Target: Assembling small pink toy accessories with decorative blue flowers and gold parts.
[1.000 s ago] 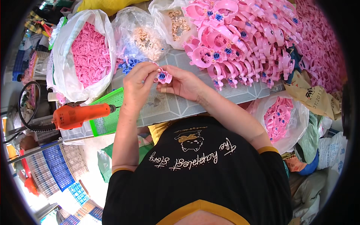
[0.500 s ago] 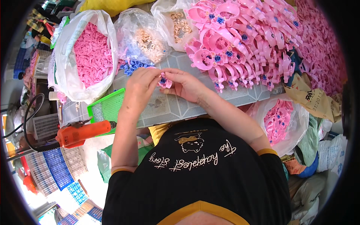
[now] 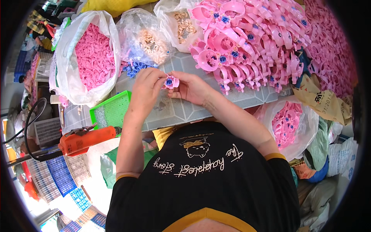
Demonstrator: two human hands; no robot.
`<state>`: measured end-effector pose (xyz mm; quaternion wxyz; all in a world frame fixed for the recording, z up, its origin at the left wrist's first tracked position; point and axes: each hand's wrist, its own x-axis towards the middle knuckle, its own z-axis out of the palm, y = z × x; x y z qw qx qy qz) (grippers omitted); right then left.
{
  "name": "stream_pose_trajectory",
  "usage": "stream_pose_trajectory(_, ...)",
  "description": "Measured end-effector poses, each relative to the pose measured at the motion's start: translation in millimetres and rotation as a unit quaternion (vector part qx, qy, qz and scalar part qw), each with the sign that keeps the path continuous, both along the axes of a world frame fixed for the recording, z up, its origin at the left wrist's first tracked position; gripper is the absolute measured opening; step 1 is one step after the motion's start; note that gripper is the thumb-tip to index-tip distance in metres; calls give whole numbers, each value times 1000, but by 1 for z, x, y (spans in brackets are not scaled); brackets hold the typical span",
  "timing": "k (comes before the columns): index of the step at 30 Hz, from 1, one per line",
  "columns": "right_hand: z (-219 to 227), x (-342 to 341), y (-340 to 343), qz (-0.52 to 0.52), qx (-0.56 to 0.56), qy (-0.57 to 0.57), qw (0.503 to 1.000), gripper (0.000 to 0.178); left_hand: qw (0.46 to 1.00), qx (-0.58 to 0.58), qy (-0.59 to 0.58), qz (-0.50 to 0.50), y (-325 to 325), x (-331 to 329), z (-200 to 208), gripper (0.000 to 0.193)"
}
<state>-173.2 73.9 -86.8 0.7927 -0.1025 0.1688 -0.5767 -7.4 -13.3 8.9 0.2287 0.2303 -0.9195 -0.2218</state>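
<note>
Between my two hands, above the grey tabletop (image 3: 185, 108), is a small pink plastic part (image 3: 170, 82) with a blue piece set in it. My right hand (image 3: 191, 88) pinches it from the right, thumb on top. From the left, the fingertips of my left hand (image 3: 148, 86) are pressed together against its upper left edge; whether they hold a further small piece is hidden. Just beyond my left hand lie loose blue plastic pieces (image 3: 136, 69). A large heap of pink ring-shaped plastic parts (image 3: 232, 48), many with blue inserts, fills the table at the right.
A white bag of small pink pieces (image 3: 94, 58) stands at the left, with clear bags of cream pieces (image 3: 152, 44) beside it. A green tray of small metal bits (image 3: 101, 117) and an orange power screwdriver (image 3: 88, 140) are near the left edge. A bag of pink parts (image 3: 286, 123) hangs lower right.
The pink part has turned a little and shows more of its face and blue piece. My left fingers have shifted slightly left; my right hand stays nearly in place.
</note>
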Motion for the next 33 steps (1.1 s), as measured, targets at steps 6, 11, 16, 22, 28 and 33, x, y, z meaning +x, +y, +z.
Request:
stream_pose_trajectory(6, 7, 5, 1, -41, -31, 39, 998, 34, 996, -85, -17, -3, 1, 2, 2, 8)
stream_pose_trajectory(11, 21, 15, 4, -57, -8, 102, 993, 29, 998, -55, -24, -17, -13, 10, -4, 8)
stream_pose_trajectory(16, 13, 16, 6, -80, -29, 167, 982, 36, 987, -5, 101, 122, -17, 21, -2, 12)
stream_pose_trajectory(22, 19, 12, 7, -60, 0, 123, 991, 37, 871, -261, -12, 415, -86, 69, -27, 19)
stream_pose_trajectory(28, 19, 17, 2, -65, -4, 230, 971, 38, 817, -121, -268, 496, -191, 126, -71, 23)
stream_pose_trajectory(33, 22, 10, 3, -121, -3, 188, 975, 35, 826, -186, -371, 381, -191, 98, -38, 29)
